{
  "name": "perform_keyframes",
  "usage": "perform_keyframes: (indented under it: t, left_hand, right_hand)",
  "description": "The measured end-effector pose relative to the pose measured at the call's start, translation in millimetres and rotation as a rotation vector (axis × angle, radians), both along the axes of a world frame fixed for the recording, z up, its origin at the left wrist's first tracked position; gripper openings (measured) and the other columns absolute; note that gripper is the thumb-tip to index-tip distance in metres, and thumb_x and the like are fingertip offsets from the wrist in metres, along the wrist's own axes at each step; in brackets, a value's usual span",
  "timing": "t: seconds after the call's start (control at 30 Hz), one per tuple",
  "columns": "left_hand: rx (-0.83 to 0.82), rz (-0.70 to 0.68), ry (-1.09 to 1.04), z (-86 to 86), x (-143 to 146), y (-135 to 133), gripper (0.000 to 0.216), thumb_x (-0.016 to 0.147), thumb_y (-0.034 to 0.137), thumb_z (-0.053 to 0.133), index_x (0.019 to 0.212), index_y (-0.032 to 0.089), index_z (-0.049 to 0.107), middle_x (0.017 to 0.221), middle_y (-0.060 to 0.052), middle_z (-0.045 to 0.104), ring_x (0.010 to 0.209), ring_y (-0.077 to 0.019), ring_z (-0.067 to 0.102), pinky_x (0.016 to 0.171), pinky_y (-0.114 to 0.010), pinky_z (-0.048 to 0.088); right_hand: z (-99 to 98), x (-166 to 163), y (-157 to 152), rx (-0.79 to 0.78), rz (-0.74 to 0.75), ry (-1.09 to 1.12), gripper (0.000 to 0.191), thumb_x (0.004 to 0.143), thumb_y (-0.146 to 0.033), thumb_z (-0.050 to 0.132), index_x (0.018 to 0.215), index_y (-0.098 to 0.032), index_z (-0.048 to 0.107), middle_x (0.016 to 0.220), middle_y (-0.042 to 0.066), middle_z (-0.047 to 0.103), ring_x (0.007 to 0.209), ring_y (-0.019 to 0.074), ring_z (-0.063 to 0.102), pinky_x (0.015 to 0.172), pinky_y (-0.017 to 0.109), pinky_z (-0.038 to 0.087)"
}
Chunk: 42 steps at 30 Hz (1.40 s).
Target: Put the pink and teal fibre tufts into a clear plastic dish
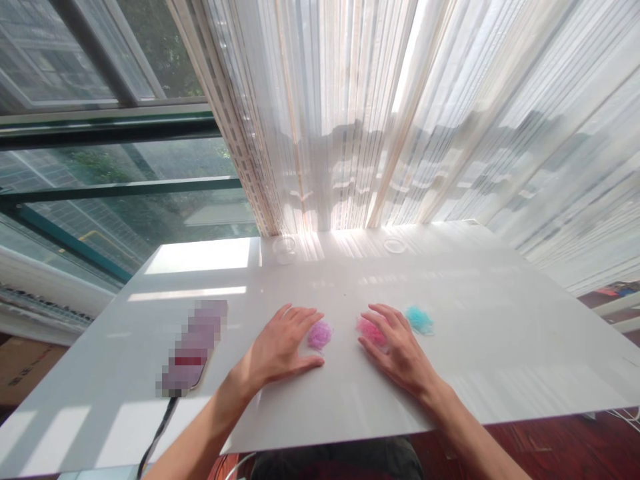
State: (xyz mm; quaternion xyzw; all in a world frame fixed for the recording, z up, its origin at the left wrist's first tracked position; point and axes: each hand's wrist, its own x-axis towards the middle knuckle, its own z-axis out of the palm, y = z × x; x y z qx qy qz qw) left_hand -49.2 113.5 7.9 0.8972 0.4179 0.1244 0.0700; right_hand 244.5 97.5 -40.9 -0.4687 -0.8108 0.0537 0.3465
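Note:
My left hand (280, 343) lies flat on the white table (350, 280), fingers stretched out, with its fingertips touching a small purple fluffy pile (319, 334). My right hand (395, 347) also rests flat and open, its fingers partly over a pink fluffy pile (369, 329). A turquoise fluffy pile (419, 320) sits just right of the right hand, untouched. Neither hand holds anything.
A blurred-out flat object (193, 350) with a dark cable (157, 433) lies at the left of the table. Two small clear round dishes (285, 248) (395, 245) stand at the far edge by the sheer curtain (425, 113). A window (100, 153) fills the left.

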Motion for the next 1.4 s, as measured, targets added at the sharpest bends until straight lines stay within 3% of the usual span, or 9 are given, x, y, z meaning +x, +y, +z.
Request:
perform_keyframes:
  t: [0.23, 0.43, 0.53, 0.67, 0.77, 0.97, 1.13, 1.27, 1.4]
  left_hand:
    - [0.02, -0.109, -0.068, 3.4, 6.4, 5.2, 0.048, 0.092, 0.033, 0.075, 0.138, 0.03, 0.061, 0.126, -0.005, 0.075, 0.112, -0.0252, 0.07, 0.1, -0.042, 0.055]
    - [0.016, -0.101, -0.103, 15.7, 4.6, 15.7, 0.053, 0.092, 0.045, 0.073, 0.14, 0.027, 0.06, 0.132, -0.008, 0.073, 0.118, -0.0269, 0.069, 0.105, -0.044, 0.054]
    - [0.007, 0.1, -0.197, 32.6, -6.6, 48.7, 0.05, 0.091, 0.051, 0.07, 0.134, 0.028, 0.063, 0.134, -0.007, 0.072, 0.126, -0.028, 0.066, 0.113, -0.045, 0.049]
    - [0.063, 0.376, -0.277, 45.4, -30.7, 116.6, 0.068, 0.088, 0.05, 0.068, 0.145, 0.019, 0.051, 0.155, -0.017, 0.052, 0.149, -0.0374, 0.044, 0.125, -0.053, 0.033]
    - [0.013, 0.543, -0.319, 39.6, -44.7, 159.5, 0.094, 0.076, 0.051, 0.079, 0.152, 0.014, 0.038, 0.159, -0.025, 0.044, 0.15, -0.0433, 0.04, 0.123, -0.056, 0.033]
    - [-0.144, 0.667, -0.401, 15.6, -47.9, 188.3, 0.107, 0.068, 0.052, 0.087, 0.152, 0.016, 0.032, 0.135, -0.022, 0.067, 0.129, -0.0372, 0.064, 0.107, -0.05, 0.05]
    - [-0.12, 0.553, -0.488, 28.6, -39.9, 149.8, 0.091, 0.076, 0.05, 0.081, 0.15, 0.018, 0.037, 0.139, -0.018, 0.066, 0.129, -0.0313, 0.065, 0.11, -0.046, 0.051]
    - [0.053, 0.359, -0.489, 41.6, -30.6, 56.6, 0.081, 0.078, 0.046, 0.081, 0.146, 0.022, 0.045, 0.146, -0.013, 0.062, 0.139, -0.0304, 0.058, 0.121, -0.046, 0.044]
    - [0.086, 0.266, -0.443, 20.1, -11.6, -48.4, 0.09, 0.078, 0.037, 0.083, 0.153, 0.025, 0.035, 0.132, -0.012, 0.071, 0.121, -0.0288, 0.072, 0.103, -0.04, 0.061]
  right_hand:
    - [1.1, -1.1, -1.4, 0.034, -0.022, 0.013, 0.034, 0.1, -0.033, 0.063, 0.133, -0.027, 0.06, 0.136, 0.014, 0.065, 0.13, 0.0324, 0.06, 0.104, 0.056, 0.056]
    - [2.6, -1.6, -2.5, 0.094, -0.026, 0.039, 0.033, 0.1, -0.032, 0.063, 0.132, -0.025, 0.06, 0.132, 0.014, 0.067, 0.126, 0.032, 0.062, 0.101, 0.054, 0.058]
    - [1.7, -1.7, -3.4, 0.133, -0.035, 0.087, 0.03, 0.1, -0.031, 0.063, 0.13, -0.025, 0.061, 0.127, 0.013, 0.069, 0.122, 0.0313, 0.064, 0.098, 0.053, 0.059]
    - [-1.1, -0.8, -3.6, 0.165, -0.061, 0.135, 0.025, 0.101, -0.027, 0.062, 0.126, -0.026, 0.063, 0.121, 0.012, 0.071, 0.116, 0.0306, 0.067, 0.096, 0.052, 0.059]
    - [-2.5, 0.2, -2.8, 0.19, -0.076, 0.165, 0.021, 0.101, -0.026, 0.062, 0.122, -0.025, 0.065, 0.118, 0.011, 0.072, 0.113, 0.0303, 0.068, 0.093, 0.052, 0.06]
    - [-3.3, 1.5, -0.7, 0.17, -0.092, 0.213, 0.016, 0.1, -0.025, 0.062, 0.116, -0.025, 0.066, 0.114, 0.011, 0.071, 0.109, 0.0287, 0.068, 0.092, 0.049, 0.061]
    - [-1.1, 3.6, -0.4, 0.145, -0.099, 0.237, 0.014, 0.101, -0.027, 0.062, 0.114, -0.025, 0.066, 0.111, 0.01, 0.071, 0.107, 0.0277, 0.067, 0.09, 0.048, 0.06]
    - [3.6, 6.2, -0.9, 0.135, -0.114, 0.251, 0.013, 0.101, -0.03, 0.062, 0.111, -0.025, 0.067, 0.109, 0.01, 0.072, 0.104, 0.0278, 0.068, 0.088, 0.047, 0.06]
    - [6.5, 7.6, -1.5, 0.137, -0.142, 0.271, 0.013, 0.1, -0.031, 0.063, 0.109, -0.024, 0.069, 0.107, 0.01, 0.073, 0.103, 0.028, 0.068, 0.088, 0.047, 0.059]
